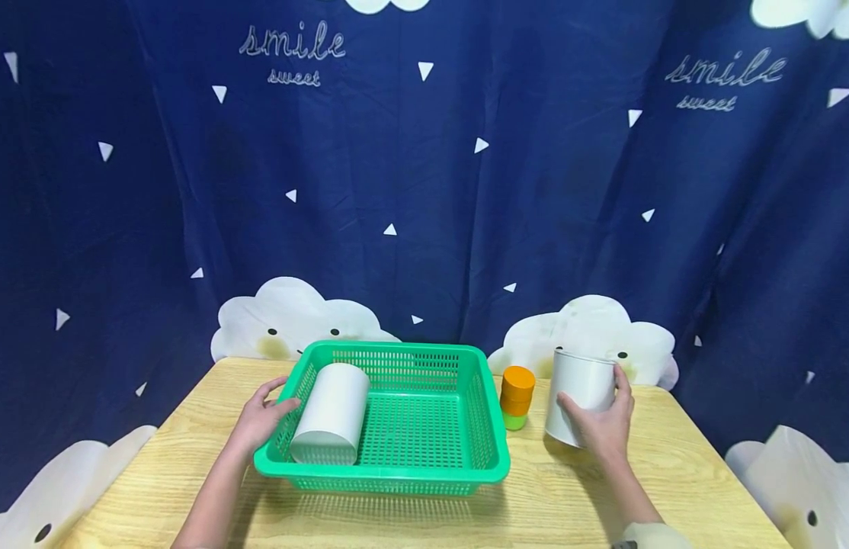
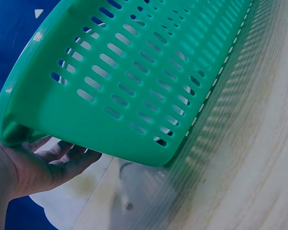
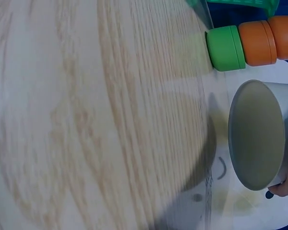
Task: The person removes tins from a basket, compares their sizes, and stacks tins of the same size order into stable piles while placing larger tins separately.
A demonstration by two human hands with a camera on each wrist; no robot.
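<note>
A green plastic basket (image 1: pixel 382 479) with slotted walls stands on the table. My left hand (image 1: pixel 261 418) holds its left rim, thumb over the edge; in the left wrist view the fingers (image 2: pixel 69 165) curl beneath that rim. Inside, along the left wall, lies a white cylinder (image 1: pixel 334 404) on its side. My right hand (image 1: pixel 608 423) grips a second white cylinder (image 1: pixel 581 396), thumb on the near side and fingers round the right. It tilts slightly above the table, its round base (image 3: pixel 257 136) showing in the right wrist view over a shadow.
Between the basket and the held cylinder stands a small stack, two orange pieces (image 1: pixel 517 385) on a green one (image 1: pixel 514 421). The wooden table (image 1: pixel 671 488) ends at a dark blue curtain (image 1: pixel 424 191) with white clouds and triangles.
</note>
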